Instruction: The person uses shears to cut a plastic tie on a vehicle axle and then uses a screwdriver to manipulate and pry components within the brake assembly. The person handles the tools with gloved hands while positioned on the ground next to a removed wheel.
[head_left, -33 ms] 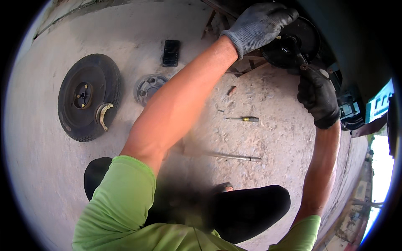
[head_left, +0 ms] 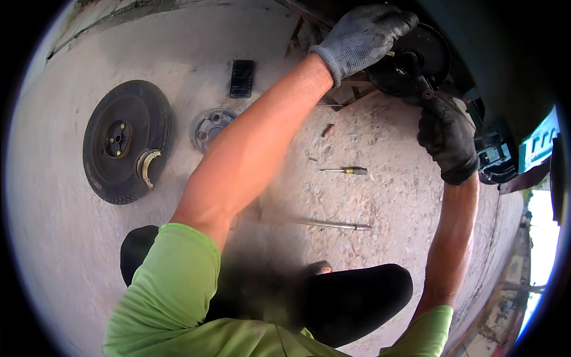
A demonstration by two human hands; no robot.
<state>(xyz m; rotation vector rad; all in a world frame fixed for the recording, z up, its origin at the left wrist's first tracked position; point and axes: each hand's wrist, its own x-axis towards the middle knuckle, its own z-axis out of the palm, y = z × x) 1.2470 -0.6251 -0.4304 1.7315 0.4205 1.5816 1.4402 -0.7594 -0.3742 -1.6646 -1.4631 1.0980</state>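
Note:
At the top right, a black round wheel plate [head_left: 437, 62] with a central hub stands upright. My left hand [head_left: 372, 38], in a grey glove, lies against its upper left side with the fingers curled; what they grip is hidden. My right hand [head_left: 447, 140], in a dark glove, is closed below the plate around what look like pliers [head_left: 427, 94] with a round pivot. Their front end reaches up to the hub. Dark shadow hides exactly what they touch.
On the concrete floor lie a screwdriver [head_left: 345, 171], a metal bar [head_left: 336, 224], a reddish fragment [head_left: 328, 130] and a black phone-like slab [head_left: 241, 78]. To the left are a small wheel with tyre [head_left: 101, 163], a curved brake shoe [head_left: 144, 169] and a grey round hub piece [head_left: 208, 126].
Both hands stay on the same parts, with the right hand and pliers slightly shifted left in view. A thin edge beside the right hand now shows more clearly.

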